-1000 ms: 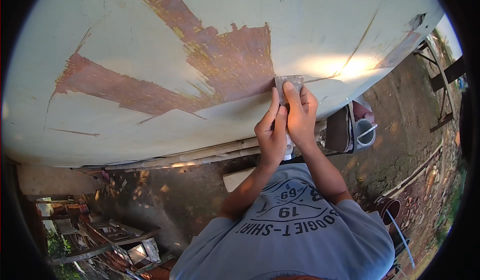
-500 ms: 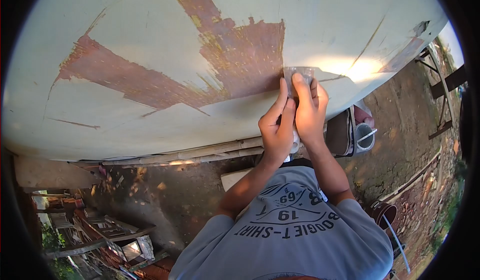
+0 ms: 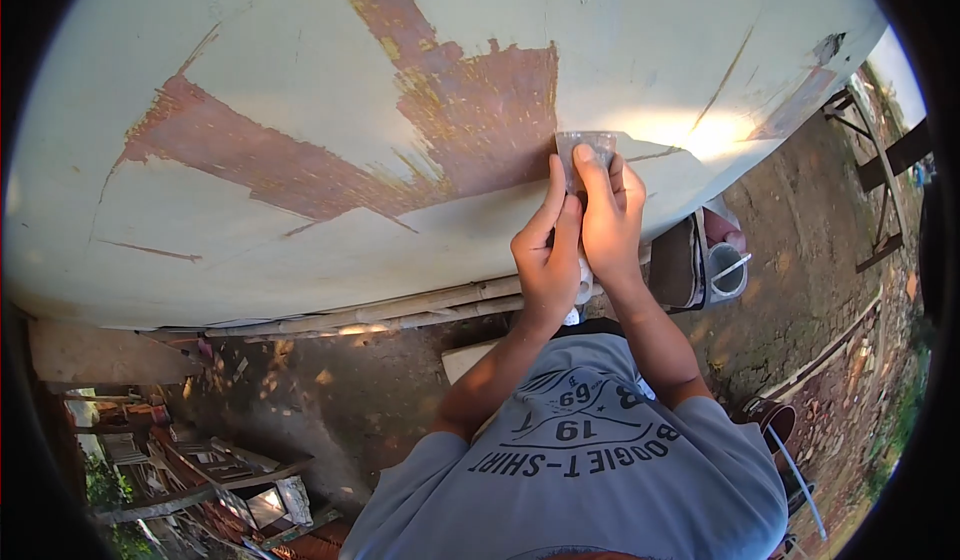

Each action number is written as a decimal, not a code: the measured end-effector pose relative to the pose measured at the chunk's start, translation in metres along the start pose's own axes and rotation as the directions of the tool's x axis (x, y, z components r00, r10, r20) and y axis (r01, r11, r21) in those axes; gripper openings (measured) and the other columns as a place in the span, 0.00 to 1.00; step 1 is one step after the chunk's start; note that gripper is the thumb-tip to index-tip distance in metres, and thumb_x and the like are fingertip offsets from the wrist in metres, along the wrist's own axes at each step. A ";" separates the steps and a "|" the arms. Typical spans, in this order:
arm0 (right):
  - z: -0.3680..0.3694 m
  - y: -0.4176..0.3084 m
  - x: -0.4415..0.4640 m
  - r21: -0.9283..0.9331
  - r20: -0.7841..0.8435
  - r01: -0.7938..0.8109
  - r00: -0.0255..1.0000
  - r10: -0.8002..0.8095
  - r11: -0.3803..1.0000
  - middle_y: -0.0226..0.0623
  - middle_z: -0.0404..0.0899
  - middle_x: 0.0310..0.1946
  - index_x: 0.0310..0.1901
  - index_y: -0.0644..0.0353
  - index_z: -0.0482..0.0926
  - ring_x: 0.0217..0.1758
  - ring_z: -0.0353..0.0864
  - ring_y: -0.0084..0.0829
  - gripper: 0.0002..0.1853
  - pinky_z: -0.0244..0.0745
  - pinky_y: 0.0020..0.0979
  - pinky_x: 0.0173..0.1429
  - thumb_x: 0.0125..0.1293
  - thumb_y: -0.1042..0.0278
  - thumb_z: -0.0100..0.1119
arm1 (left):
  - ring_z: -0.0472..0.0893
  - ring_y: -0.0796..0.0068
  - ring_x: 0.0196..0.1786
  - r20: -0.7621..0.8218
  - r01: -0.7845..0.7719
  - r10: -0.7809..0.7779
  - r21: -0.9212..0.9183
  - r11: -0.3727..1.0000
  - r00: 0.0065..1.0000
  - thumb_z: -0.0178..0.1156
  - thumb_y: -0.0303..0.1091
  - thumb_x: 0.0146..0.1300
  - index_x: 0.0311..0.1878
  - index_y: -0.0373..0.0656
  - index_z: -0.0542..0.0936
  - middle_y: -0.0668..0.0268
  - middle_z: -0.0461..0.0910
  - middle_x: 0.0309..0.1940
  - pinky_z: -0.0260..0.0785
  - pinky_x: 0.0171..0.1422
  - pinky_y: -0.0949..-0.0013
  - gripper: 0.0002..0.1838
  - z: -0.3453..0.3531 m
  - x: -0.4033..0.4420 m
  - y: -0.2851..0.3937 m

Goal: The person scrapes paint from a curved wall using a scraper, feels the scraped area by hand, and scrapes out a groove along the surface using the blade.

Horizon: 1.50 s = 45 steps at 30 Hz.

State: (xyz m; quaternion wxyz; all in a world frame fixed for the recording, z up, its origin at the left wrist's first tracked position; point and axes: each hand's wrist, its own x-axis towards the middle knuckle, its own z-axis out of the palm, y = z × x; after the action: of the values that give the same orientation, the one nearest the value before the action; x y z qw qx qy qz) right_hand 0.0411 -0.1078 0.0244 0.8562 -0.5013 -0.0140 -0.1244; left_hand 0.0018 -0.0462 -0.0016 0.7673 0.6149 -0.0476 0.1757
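A scraper with a wide, flat metal blade [image 3: 603,143] lies against a pale painted surface [image 3: 330,60], at the right edge of a bare reddish-brown patch [image 3: 490,110]. My right hand [image 3: 612,225] grips the scraper, its thumb pressed along the blade. From the other side my left hand [image 3: 545,260] closes on the scraper's lower part, fingers pointing up toward the blade. Between the palms the handle is mostly hidden; a dark bit of it shows. Yellowish streaks run through the bare patch, and its edges are ragged.
Bamboo poles [image 3: 440,305] run under the surface's lower edge. A bucket [image 3: 727,270] with a stick in it stands right of my arms, beside a dark container [image 3: 678,265]. Scrap wood [image 3: 230,480] lies at lower left. A reddish-brown bucket [image 3: 775,420] sits at lower right.
The blade has shifted very slightly up along the surface, both hands moving with it. The whole view has drifted a little. Both hands keep their hold.
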 end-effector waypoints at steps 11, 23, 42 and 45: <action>0.001 0.001 -0.001 -0.021 0.024 -0.073 0.997 0.073 0.997 0.23 0.76 0.26 0.32 0.62 0.76 0.29 0.67 0.11 0.11 0.62 0.21 0.30 0.73 0.67 0.56 | 0.75 0.83 0.53 -0.024 -0.029 0.033 0.133 0.991 0.999 0.46 0.24 0.76 0.72 0.32 0.64 0.63 0.80 0.54 0.66 0.58 0.78 0.23 -0.002 -0.002 -0.001; 0.006 -0.007 0.003 0.002 0.000 -0.032 0.999 0.032 0.999 0.23 0.76 0.26 0.34 0.62 0.78 0.28 0.67 0.11 0.11 0.63 0.20 0.32 0.74 0.65 0.55 | 0.67 0.92 0.37 0.004 -0.015 0.015 0.060 0.998 1.000 0.49 0.25 0.76 0.72 0.34 0.65 0.77 0.74 0.38 0.62 0.42 0.85 0.23 -0.003 0.005 -0.002; 0.006 -0.015 0.004 0.010 0.008 -0.005 1.000 0.005 1.000 0.23 0.75 0.28 0.32 0.62 0.76 0.30 0.67 0.12 0.11 0.63 0.21 0.33 0.73 0.66 0.58 | 0.65 0.92 0.35 0.017 -0.038 0.038 0.002 0.999 0.999 0.48 0.25 0.76 0.73 0.34 0.65 0.79 0.72 0.36 0.60 0.39 0.86 0.23 0.003 0.011 0.017; 0.008 -0.029 0.006 0.056 0.065 -0.019 0.998 0.016 0.998 0.24 0.75 0.27 0.33 0.63 0.76 0.30 0.67 0.11 0.11 0.63 0.21 0.33 0.73 0.66 0.58 | 0.64 0.93 0.34 0.036 0.016 -0.014 -0.067 0.998 0.999 0.48 0.24 0.76 0.73 0.33 0.65 0.79 0.72 0.35 0.57 0.38 0.87 0.23 0.006 0.012 0.032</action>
State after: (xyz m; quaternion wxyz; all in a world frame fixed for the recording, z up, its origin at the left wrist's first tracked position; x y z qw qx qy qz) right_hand 0.0413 -0.1156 0.0544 0.8702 -0.4807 -0.0407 -0.1002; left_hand 0.0033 -0.0435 0.0334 0.7880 0.5920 -0.0624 0.1573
